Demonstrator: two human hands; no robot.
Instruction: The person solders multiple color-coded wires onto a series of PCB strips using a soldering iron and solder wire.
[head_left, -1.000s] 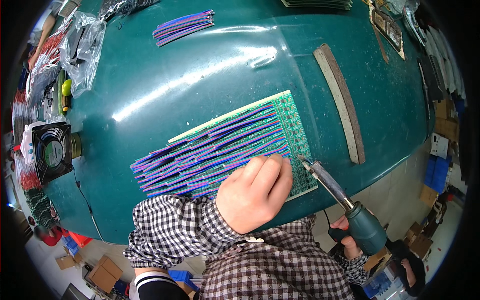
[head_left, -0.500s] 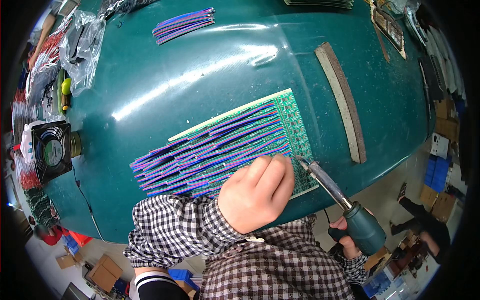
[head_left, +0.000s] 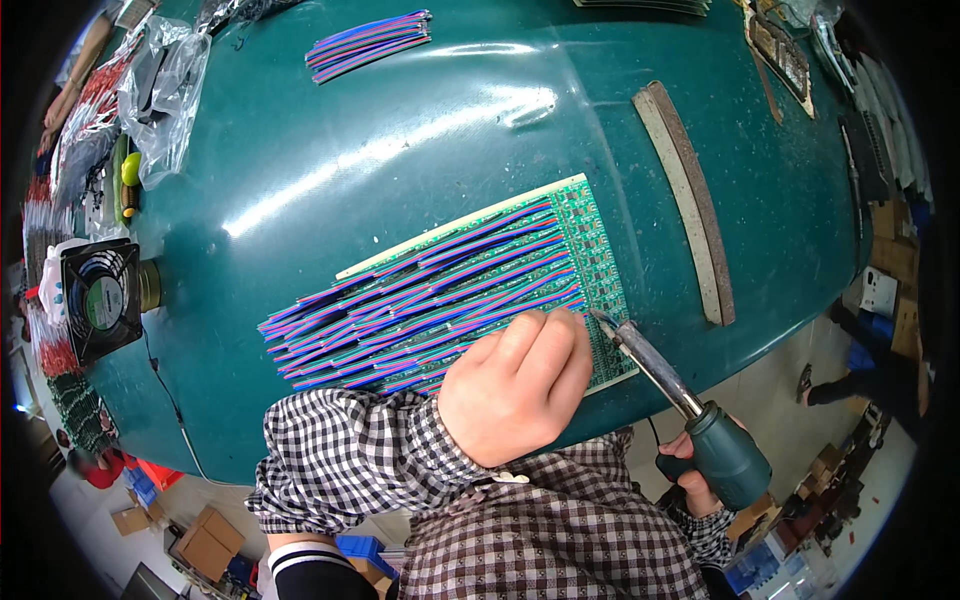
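Note:
A green circuit board panel lies on the table, with many rows of blue, red and black ribbon wires laid across it from the left. My left hand is closed over the board's near part, fingers bent down at the wire ends; its fingertips and whatever they pinch are hidden. In my right hand, at the table's near edge, is the dark green handle of a soldering iron. The iron's tip points up and left to the board, just right of my left fingers. Whether it touches is too small to tell.
Right of the board lies a long curved grey-brown strip. A bundle of similar wires rests at the far side. A black fan stands at the left edge, near clear plastic bags. Another person's legs show beyond the right edge.
Both my hands and the iron hold nearly the same place. The other person's legs at the right have shifted upward in the picture, and another person's hand has come further in at the upper left.

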